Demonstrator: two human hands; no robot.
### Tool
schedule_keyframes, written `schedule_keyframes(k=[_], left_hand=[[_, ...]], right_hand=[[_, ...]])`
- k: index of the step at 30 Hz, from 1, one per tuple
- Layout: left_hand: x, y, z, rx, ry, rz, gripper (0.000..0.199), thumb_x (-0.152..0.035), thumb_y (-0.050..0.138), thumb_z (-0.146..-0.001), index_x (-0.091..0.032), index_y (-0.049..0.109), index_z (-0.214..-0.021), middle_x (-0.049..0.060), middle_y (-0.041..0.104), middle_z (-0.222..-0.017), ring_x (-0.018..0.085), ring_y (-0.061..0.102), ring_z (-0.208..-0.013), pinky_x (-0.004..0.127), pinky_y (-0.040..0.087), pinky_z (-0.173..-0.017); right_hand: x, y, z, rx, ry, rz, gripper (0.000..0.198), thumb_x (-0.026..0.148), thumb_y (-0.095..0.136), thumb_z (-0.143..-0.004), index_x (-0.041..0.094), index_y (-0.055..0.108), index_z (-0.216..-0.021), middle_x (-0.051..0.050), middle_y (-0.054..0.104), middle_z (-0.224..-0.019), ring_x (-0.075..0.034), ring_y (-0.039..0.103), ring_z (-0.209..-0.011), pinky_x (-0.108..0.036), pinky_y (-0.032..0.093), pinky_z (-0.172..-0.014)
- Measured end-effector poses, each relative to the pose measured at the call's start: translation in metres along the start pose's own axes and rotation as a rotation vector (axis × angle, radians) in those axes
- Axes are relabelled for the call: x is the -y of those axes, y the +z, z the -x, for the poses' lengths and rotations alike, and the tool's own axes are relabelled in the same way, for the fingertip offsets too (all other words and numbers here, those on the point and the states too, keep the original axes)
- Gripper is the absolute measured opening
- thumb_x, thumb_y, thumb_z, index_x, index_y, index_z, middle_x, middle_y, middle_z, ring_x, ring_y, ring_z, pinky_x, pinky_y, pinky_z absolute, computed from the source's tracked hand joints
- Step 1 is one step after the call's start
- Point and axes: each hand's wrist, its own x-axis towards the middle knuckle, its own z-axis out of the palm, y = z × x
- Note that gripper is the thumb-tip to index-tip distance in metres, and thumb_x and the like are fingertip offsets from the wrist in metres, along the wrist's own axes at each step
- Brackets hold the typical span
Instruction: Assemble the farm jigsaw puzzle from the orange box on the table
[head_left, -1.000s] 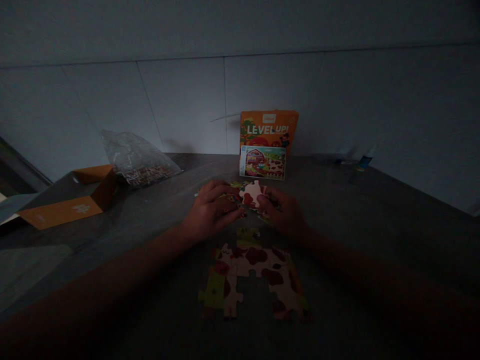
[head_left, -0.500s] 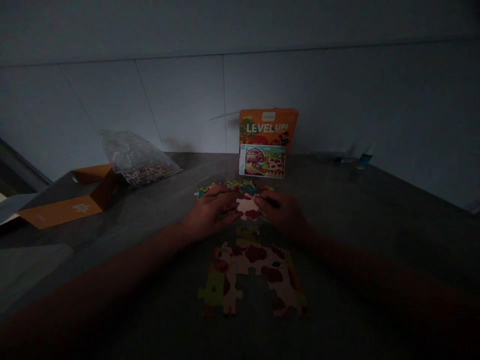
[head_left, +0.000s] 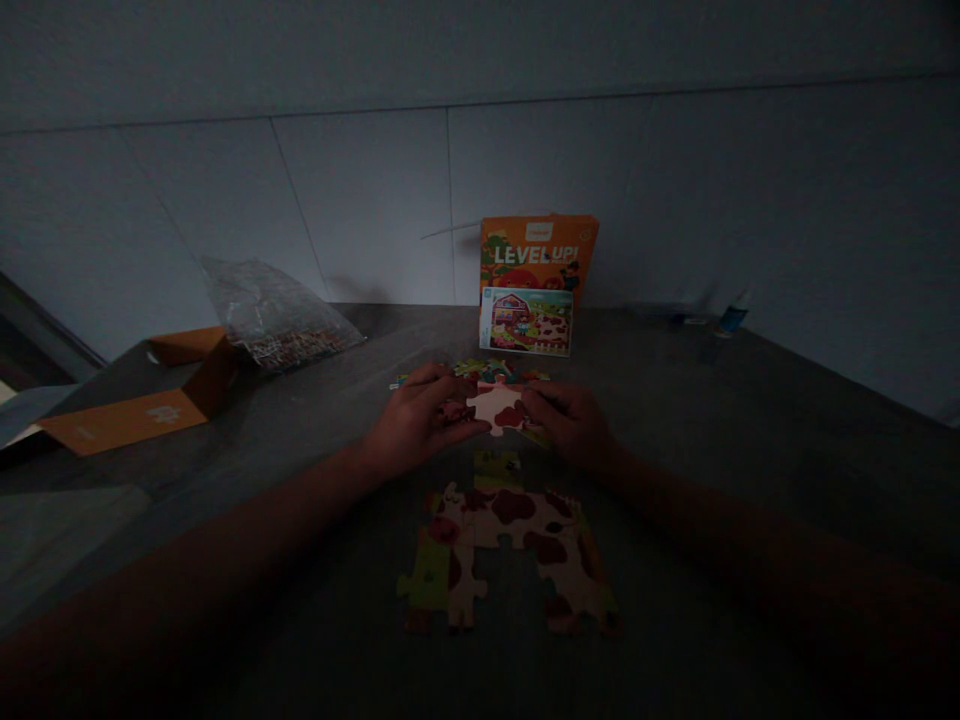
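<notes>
One pale puzzle piece (head_left: 496, 407), just beyond the part-built cow puzzle (head_left: 514, 512), with right grip (head_left: 570, 420) pinched on its edge and left grip (head_left: 414, 418) near the opposite edge; cannot tell whether closed on it. Probably light, stiff card, weakest at the knobs; best held by the straighter edges.

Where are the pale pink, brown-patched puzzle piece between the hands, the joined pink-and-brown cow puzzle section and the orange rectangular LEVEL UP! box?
Brown-patched piece (head_left: 493, 406): head view, its printed face.
Cow puzzle section (head_left: 511, 514): head view, the cow's body.
LEVEL UP! box (head_left: 537, 256): head view, its front panel.
</notes>
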Motion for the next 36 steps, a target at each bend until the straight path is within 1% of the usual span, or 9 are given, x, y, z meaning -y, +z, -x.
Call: schedule_keyframes(k=[12, 18, 21, 23, 26, 29, 32, 34, 36], left_hand=[[-0.002, -0.001, 0.001, 0.017, -0.026, 0.014, 0.030, -0.038, 0.070, -0.083, -0.016, 0.061, -0.102, 0.008, 0.067, -0.094, 0.019, 0.064, -0.091, 0.031, 0.054, -0.078], [-0.007, 0.002, 0.004, 0.061, -0.174, 0.177, 0.028, -0.025, 0.061, -0.089, -0.019, 0.058, -0.116, 0.007, 0.070, -0.108, 0.017, 0.068, -0.092, 0.030, 0.055, -0.082], [-0.009, 0.000, 0.003, 0.066, -0.093, 0.190, 0.031, -0.019, 0.050, -0.094, -0.019, 0.057, -0.124, 0.009, 0.068, -0.111, 0.019, 0.064, -0.104, 0.034, 0.052, -0.090], [-0.009, -0.002, 0.002, 0.094, 0.015, 0.174, 0.035, -0.014, 0.044, -0.095, -0.020, 0.056, -0.128, 0.009, 0.068, -0.107, 0.020, 0.062, -0.103, 0.037, 0.051, -0.090], [-0.009, -0.001, 0.001, 0.148, 0.088, 0.133, 0.038, -0.014, 0.044, -0.095, -0.021, 0.052, -0.132, 0.009, 0.067, -0.106, 0.021, 0.061, -0.101, 0.039, 0.049, -0.089], [-0.010, 0.003, 0.003, 0.101, -0.080, 0.155, 0.042, -0.023, 0.057, -0.092, -0.018, 0.047, -0.133, 0.010, 0.066, -0.111, 0.021, 0.062, -0.101, 0.036, 0.051, -0.087], [-0.010, 0.008, 0.004, 0.064, -0.287, 0.278, 0.042, -0.028, 0.067, -0.086, -0.016, 0.050, -0.123, 0.005, 0.069, -0.094, 0.018, 0.066, -0.084, 0.030, 0.054, -0.075], [-0.010, 0.009, 0.004, 0.071, -0.368, 0.352, 0.031, -0.026, 0.065, -0.087, -0.016, 0.053, -0.114, 0.002, 0.069, -0.084, 0.016, 0.067, -0.075, 0.028, 0.054, -0.068], [-0.009, 0.009, 0.003, 0.073, -0.390, 0.381, 0.024, -0.025, 0.063, -0.089, -0.017, 0.056, -0.110, 0.001, 0.069, -0.078, 0.015, 0.067, -0.070, 0.027, 0.053, -0.065]], right_hand=[[0.000, 0.000, 0.000, -0.002, -0.009, 0.014, 0.036, 0.040, 0.046, -0.089, 0.018, 0.049, -0.060, 0.001, 0.044, -0.058, -0.012, 0.041, -0.057, -0.026, 0.031, -0.055], [0.005, 0.000, 0.002, 0.026, -0.061, 0.107, 0.029, 0.035, 0.052, -0.086, 0.018, 0.052, -0.063, 0.002, 0.046, -0.058, -0.011, 0.041, -0.056, -0.026, 0.030, -0.053], [0.010, 0.001, 0.004, 0.054, -0.186, 0.203, 0.026, 0.032, 0.054, -0.084, 0.018, 0.053, -0.062, 0.002, 0.046, -0.060, -0.011, 0.042, -0.056, -0.026, 0.031, -0.054], [0.013, 0.002, 0.005, 0.057, -0.255, 0.205, 0.018, 0.030, 0.057, -0.084, 0.017, 0.060, -0.073, 0.000, 0.052, -0.066, -0.012, 0.046, -0.058, -0.026, 0.034, -0.057], [0.013, 0.005, 0.007, 0.042, -0.241, 0.159, 0.015, 0.030, 0.059, -0.084, 0.016, 0.066, -0.086, -0.002, 0.061, -0.071, -0.012, 0.051, -0.059, -0.026, 0.038, -0.058], [0.009, 0.006, 0.007, 0.012, -0.094, 0.080, 0.016, 0.033, 0.060, -0.083, 0.018, 0.065, -0.083, -0.002, 0.066, -0.070, -0.013, 0.055, -0.058, -0.026, 0.040, -0.056], [0.006, 0.006, 0.006, -0.035, 0.024, -0.030, 0.016, 0.034, 0.064, -0.079, 0.018, 0.062, -0.079, -0.002, 0.067, -0.070, -0.015, 0.059, -0.062, -0.026, 0.042, -0.057], [0.005, 0.005, 0.005, -0.010, 0.034, -0.032, 0.017, 0.034, 0.065, -0.078, 0.018, 0.060, -0.073, -0.001, 0.064, -0.065, -0.014, 0.057, -0.060, -0.025, 0.040, -0.055], [0.004, 0.003, 0.004, 0.058, 0.011, 0.014, 0.021, 0.034, 0.062, -0.079, 0.017, 0.060, -0.067, 0.000, 0.060, -0.061, -0.013, 0.053, -0.056, -0.025, 0.037, -0.053]])
